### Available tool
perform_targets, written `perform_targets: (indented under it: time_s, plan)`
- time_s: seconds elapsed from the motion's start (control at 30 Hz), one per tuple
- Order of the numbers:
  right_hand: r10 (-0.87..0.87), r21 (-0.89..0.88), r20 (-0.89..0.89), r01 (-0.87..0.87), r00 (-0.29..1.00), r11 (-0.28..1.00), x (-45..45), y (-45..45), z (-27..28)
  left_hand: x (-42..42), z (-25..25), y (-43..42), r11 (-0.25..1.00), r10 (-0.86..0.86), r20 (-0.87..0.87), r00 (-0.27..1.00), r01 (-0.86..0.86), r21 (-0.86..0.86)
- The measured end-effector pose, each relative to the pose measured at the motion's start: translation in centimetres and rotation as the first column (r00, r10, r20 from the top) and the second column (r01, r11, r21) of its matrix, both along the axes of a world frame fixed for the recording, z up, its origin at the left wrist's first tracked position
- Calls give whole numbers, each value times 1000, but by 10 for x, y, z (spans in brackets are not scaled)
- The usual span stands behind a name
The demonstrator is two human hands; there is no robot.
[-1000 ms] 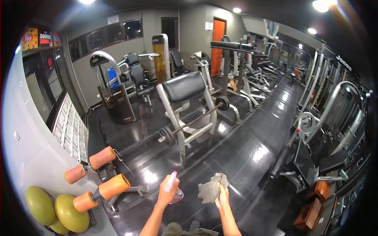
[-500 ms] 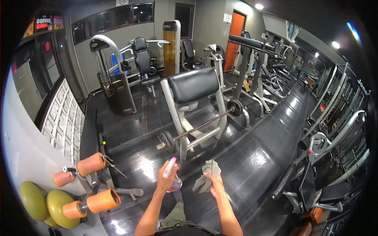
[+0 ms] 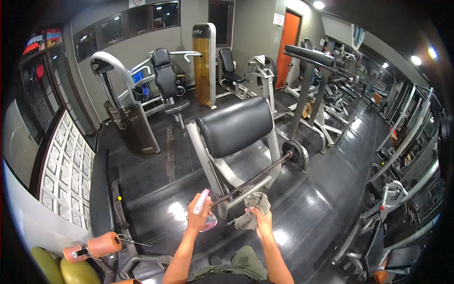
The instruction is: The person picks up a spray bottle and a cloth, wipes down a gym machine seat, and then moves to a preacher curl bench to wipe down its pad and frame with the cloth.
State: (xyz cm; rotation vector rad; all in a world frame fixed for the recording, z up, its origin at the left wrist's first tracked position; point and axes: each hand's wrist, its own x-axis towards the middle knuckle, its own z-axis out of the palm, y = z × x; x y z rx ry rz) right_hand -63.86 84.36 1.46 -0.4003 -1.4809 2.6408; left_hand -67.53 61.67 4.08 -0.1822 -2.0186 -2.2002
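Gripping the spray bottle [image 3: 208, 223] by the neck with the left hand [image 3: 197, 213], closing the fingers around it below the white-and-pink trigger head [image 3: 202, 201]. Holding the bottle nearly upright, leaning slightly, with the trigger head pointing up. Showing a pinkish tint through the transparent lower wall of the bottle, but not showing a readable liquid level.

Pinching the grey cloth [image 3: 256, 200] with the right hand [image 3: 262, 223], pressing the thumb on the near face and curling the fingers behind the fabric. Bunching the cloth at the grip and letting a loose corner hang toward the bottle. Holding the bottle and the cloth apart, side by side, in front of the preacher curl bench [image 3: 236, 128].

Appearing in line with the lower front edge of the bench, but not revealing whether the cloth is touching the frame. Supporting the barbell [image 3: 255, 179] across the front of the bench, running at a slant from behind the hands to beyond the right edge. Carrying a weight plate [image 3: 292, 152] at the far end of the barbell, just beside the right side of the bench.

Standing to the left, near the wall: orange padded rollers [image 3: 105, 244], just above green exercise balls [image 3: 78, 272], partly cut off at the lower edge. Draping over a machine behind the bench: a white towel [image 3: 259, 59].
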Motion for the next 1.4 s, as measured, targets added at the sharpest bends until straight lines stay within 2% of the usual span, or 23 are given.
perform_targets:
  time_s: [0.1, 0.2, 0.27, 0.33, 0.4, 0.47, 0.67, 0.73, 0.77, 1.0, 1.1, 1.17, 1.27, 1.3, 1.33, 1.4]
  plan:
    - [-9, 12, -12, 9, 1000, 1000, -53, 9, -9, -38, -1, 0, 993, 44, -21, 999, -46, -110]
    - [57, 9, -49, -56, 997, 998, -107, 16, 0, -76, -5, 6, 988, 106, -30, 994, -109, -107]
    - [141, 14, -1, -141, 990, 990, -146, 22, 1, -102, 0, 13, 983, 178, 64, 982, -174, -59]
    - [88, 103, 21, -90, 996, 991, -190, 24, 4, -133, 1, 19, 968, 250, 67, 966, -248, -41]
    - [188, 133, 3, -186, 982, 973, -233, 34, -6, -158, 1, 24, 947, 304, 16, 952, -300, -117]
    - [301, 233, 76, -310, 951, 922, -272, 40, -13, -182, -1, 32, 925, 368, 7, 930, -366, -108]
    - [469, 123, -16, -464, 883, 877, -358, 38, -23, -229, 10, 50, 856, 509, 42, 860, -500, -134]
    - [554, -40, -39, -555, 832, 831, -377, 32, -5, -244, 16, 52, 834, 536, 55, 842, -519, -189]
    - [533, -25, -58, -534, 844, 845, -384, 27, -3, -251, 22, 55, 823, 555, 50, 831, -539, -178]
    - [580, 57, -41, -578, 813, 814, -438, 7, -6, -306, 15, 39, 798, 594, 33, 804, -583, -155]
    - [573, 95, -60, -567, 817, 818, -462, -6, -14, -329, 16, 28, 810, 575, 77, 815, -553, -194]
    - [513, 145, -138, -495, 847, 857, -473, -15, -16, -343, 16, 23, 832, 549, 129, 826, -524, -182]
    - [516, 191, -104, -492, 850, 849, -487, -20, -33, -361, 19, 13, 847, 527, 142, 838, -504, -170]
    - [476, 206, -107, -449, 873, 870, -478, -22, -7, -366, 20, 9, 850, 522, 160, 838, -498, -171]
    - [460, 211, -109, -432, 881, 877, -480, -20, -9, -371, 17, 4, 860, 506, 159, 847, -483, -167]
    - [543, 255, 111, -552, 832, 794, -481, -9, -20, -378, 10, -4, 887, 454, 159, 877, -427, -176]
